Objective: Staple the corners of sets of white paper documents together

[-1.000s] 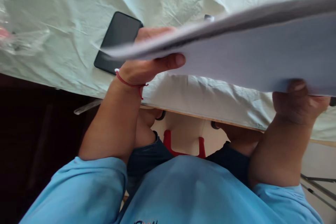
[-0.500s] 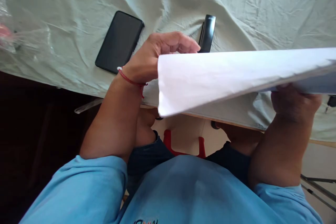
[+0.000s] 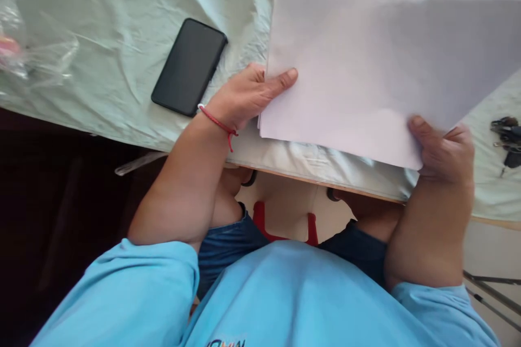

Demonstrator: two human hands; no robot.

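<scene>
A stack of white paper sheets (image 3: 350, 65) is held up over the table, its blank face toward me. My left hand (image 3: 258, 89) grips its left edge, thumb lying on the face and fingers hidden behind. At the lower right corner my right hand (image 3: 443, 149) pinches the sheets, thumb in front. A red string bracelet (image 3: 215, 119) circles my left wrist. Left of that hand lies a black smartphone (image 3: 189, 65) with a dark screen. The black stapler seen earlier is hidden behind the paper.
A pale green cloth (image 3: 122, 38) covers the table, wrinkled in places. Clear plastic wrapping (image 3: 40, 54) lies at the far left. Keys (image 3: 508, 138) rest near the right edge. Below the table's front edge, a red stool (image 3: 260, 217) shows between my legs.
The paper has swung from a steep, nearly edge-on tilt to face me. My left hand has gone from loosely curled behind it to gripping its left edge; my right hand has shifted slightly left.
</scene>
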